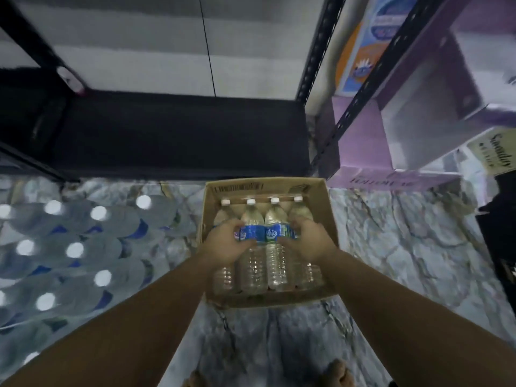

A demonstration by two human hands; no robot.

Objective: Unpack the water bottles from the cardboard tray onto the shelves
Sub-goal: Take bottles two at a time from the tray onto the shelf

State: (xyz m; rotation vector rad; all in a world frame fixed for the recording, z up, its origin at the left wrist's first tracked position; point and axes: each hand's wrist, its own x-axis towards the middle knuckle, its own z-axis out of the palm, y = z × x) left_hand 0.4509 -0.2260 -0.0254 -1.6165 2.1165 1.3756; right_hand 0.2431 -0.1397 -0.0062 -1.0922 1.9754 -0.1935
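While both hands grip bottles, blue labels stay unreadable.

Grey-veined marble floor, black metal shelving, pale striped wall, dim bluish light.

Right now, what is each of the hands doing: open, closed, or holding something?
Left hand: holds the bottles from the left side, fingers curled on the labels.
Right hand: holds the same bottles from the right side.
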